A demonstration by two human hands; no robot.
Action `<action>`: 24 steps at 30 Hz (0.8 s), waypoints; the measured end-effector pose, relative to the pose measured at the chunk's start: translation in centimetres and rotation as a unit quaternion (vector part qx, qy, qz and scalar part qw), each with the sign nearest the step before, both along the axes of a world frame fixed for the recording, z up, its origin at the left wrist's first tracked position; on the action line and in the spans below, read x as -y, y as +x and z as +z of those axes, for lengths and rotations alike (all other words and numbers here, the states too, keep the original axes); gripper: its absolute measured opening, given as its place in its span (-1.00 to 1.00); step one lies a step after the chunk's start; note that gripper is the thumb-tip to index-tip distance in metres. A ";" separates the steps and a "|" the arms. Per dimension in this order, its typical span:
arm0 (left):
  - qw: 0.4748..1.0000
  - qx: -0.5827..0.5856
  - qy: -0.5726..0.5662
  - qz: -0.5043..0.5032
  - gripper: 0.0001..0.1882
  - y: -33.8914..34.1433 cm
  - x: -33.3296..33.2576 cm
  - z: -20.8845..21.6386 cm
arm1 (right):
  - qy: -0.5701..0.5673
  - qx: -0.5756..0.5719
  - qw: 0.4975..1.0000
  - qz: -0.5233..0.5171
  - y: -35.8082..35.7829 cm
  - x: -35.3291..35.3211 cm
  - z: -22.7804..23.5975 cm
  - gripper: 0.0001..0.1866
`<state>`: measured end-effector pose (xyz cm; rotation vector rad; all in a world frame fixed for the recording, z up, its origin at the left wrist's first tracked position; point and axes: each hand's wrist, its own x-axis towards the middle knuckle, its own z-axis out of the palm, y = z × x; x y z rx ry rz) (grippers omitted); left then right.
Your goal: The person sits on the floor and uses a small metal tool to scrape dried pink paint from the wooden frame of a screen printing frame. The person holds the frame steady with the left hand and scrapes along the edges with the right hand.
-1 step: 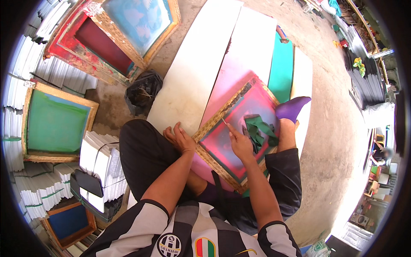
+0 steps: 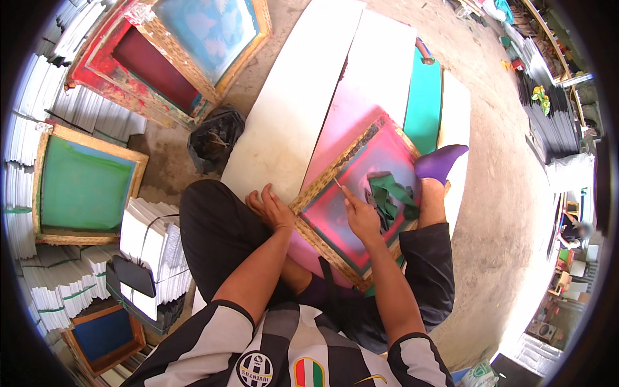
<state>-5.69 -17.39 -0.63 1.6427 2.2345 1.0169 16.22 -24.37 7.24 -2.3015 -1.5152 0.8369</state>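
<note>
A wood-framed printing screen [image 2: 380, 122] with pink and grey mesh lies tilted across boards between my legs. Over its mesh, my right hand [image 2: 364, 219] is closed on a slim, light-coloured stick-like tool [image 2: 337, 183], its tip extending past the fingers toward the upper-left frame bar. A crumpled dark green cloth [image 2: 389, 193] rests on the mesh just right of that hand. My left hand [image 2: 274, 209] holds nothing visible; its fingers are apart beside the screen's left corner, next to my bent knee.
White, pink and teal boards [image 2: 303, 71] lie beneath the screen. A black plastic bag [image 2: 216, 138] sits left of them. Other framed screens, one green [image 2: 84, 184], stand among bundled white stacks [image 2: 155, 258] at left. A person [image 2: 570, 233] is far right.
</note>
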 end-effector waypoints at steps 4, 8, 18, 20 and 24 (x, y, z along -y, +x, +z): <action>1.000 -0.004 0.000 -0.002 -0.71 0.2 -0.2 0.0 | 0.008 0.022 1.000 -0.015 -0.6 -0.1 0.5 -0.54; 1.000 -0.011 -0.007 -0.003 -0.71 -0.1 -0.1 -0.2 | -0.053 0.059 0.997 0.003 -1.5 -1.2 3.0 -0.51; 0.998 0.019 -0.061 0.001 -0.72 0.6 0.2 0.8 | -0.078 0.050 0.996 -0.004 -3.3 -1.6 1.2 -0.45; 0.999 0.002 -0.036 -0.003 -0.72 0.3 0.1 0.2 | 0.036 -0.066 0.997 -0.026 -2.1 -1.2 -1.0 -0.44; 0.997 0.014 -0.070 -0.008 -0.72 0.1 0.2 0.8 | -0.163 0.113 0.979 0.053 -2.8 -2.4 4.0 -0.38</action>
